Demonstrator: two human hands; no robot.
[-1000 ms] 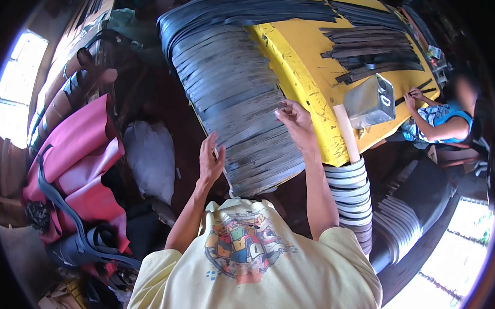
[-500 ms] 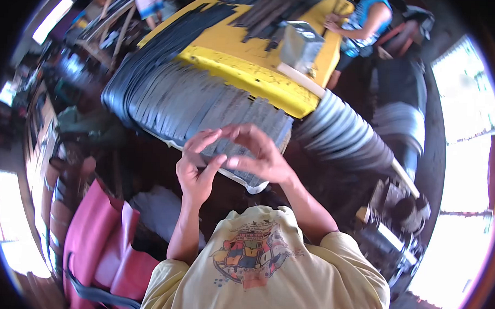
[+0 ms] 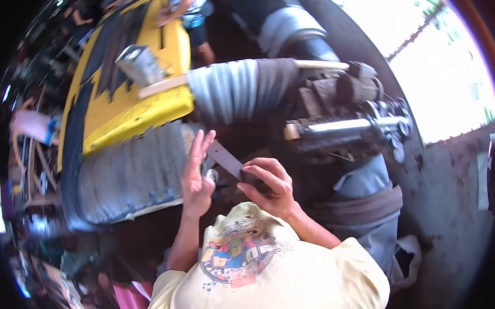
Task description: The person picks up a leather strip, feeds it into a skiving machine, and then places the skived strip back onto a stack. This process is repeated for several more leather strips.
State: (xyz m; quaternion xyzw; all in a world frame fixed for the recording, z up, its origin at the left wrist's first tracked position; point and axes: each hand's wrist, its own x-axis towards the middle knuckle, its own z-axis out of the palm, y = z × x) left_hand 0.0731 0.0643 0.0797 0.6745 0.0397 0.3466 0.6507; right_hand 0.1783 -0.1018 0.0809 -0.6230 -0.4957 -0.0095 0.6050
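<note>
My right hand (image 3: 271, 183) pinches one end of a short, flat grey strip (image 3: 226, 160) between thumb and fingers. A small dark hole shows near the strip's far end, which points up and left. Just left of that end, my left hand (image 3: 195, 181) is upright with its fingers stretched out, the fingertips close beside the strip. Beyond my left hand hang many long grey strips (image 3: 130, 169) in a row over the front of a yellow table (image 3: 145, 121).
A pole wound with grey bands (image 3: 236, 89) juts right from the table. A metal can (image 3: 139, 63) stands on top. Right of my hands is a machine with a shiny roller (image 3: 335, 126). A person (image 3: 195, 11) stands at the table's far side.
The view has swung right, so the table now lies further left. My hands have moved out of their rounded, facing pose: the left fingers are straightened and the strip shows in my right hand.
</note>
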